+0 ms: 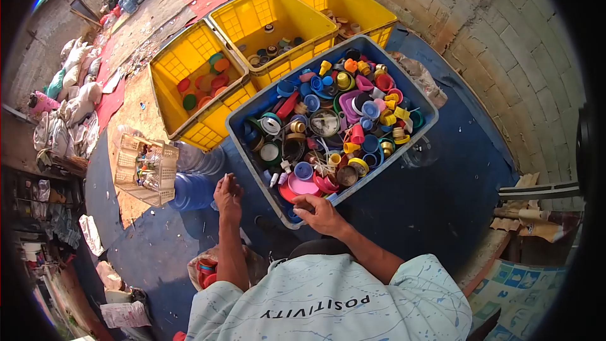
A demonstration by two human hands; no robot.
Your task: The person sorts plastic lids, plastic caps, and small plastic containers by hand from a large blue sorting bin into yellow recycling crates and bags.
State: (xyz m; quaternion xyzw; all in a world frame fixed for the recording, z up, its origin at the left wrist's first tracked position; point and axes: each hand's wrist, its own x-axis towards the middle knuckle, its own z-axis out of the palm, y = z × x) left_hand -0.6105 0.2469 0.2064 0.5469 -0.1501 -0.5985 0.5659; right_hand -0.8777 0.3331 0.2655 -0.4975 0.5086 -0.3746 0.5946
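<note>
A grey bin [404, 142] full of mixed plastic caps and lids stands in front of me. My left hand [228, 196] is raised left of the bin, its fingers pinched together at a small pale bit too small to name. Over the near rim of the bin is my right hand [317, 213], fingers loosely bent and apart from the thumb, with nothing visible between them. Close to its fingertips lies a pink lid [303, 184] on a red one. A blue cup-shaped cap [303, 170] sits just beyond.
Three yellow crates [218, 117] behind the bin hold sorted caps, red, orange and green ones in the left crate. A beige basket [167, 173] and a blue water jug [192, 191] stand at left. A block wall [492, 44] rises at right; sacks [79, 101] lie far left.
</note>
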